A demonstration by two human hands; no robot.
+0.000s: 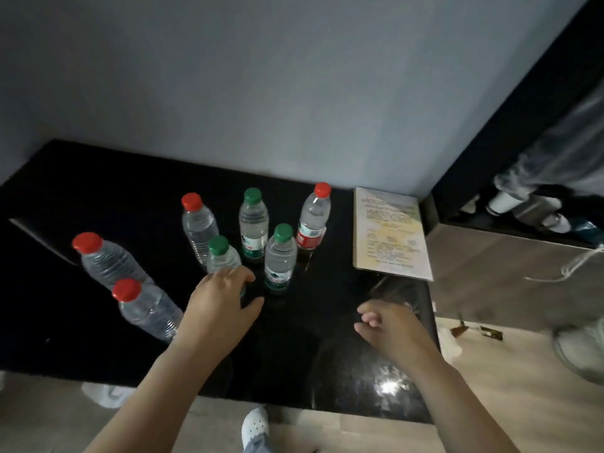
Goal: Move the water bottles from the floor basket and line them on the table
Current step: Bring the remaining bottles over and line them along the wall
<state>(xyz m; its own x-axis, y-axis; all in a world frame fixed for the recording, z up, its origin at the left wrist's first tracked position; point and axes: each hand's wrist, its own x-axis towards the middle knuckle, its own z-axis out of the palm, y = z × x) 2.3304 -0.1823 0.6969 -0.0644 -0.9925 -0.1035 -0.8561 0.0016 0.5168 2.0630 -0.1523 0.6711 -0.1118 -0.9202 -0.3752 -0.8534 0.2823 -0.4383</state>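
Right hand idle, grip loosely curled, holding nothing. Left hand grip wraps the green-cap bottle standing on the table. Suggest setting it level with the other 6 bottles, which look scattered. Green and red labels unreadable; printed card too.

A printed card lies near the wall, a white shoe on the wooden floor.

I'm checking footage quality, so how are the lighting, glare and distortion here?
Head view: dim overall, the black table hides detail; a bright glare patch sits near its front right edge; wide-angle distortion leans the left red-capped bottles outward; the far right is blurred.
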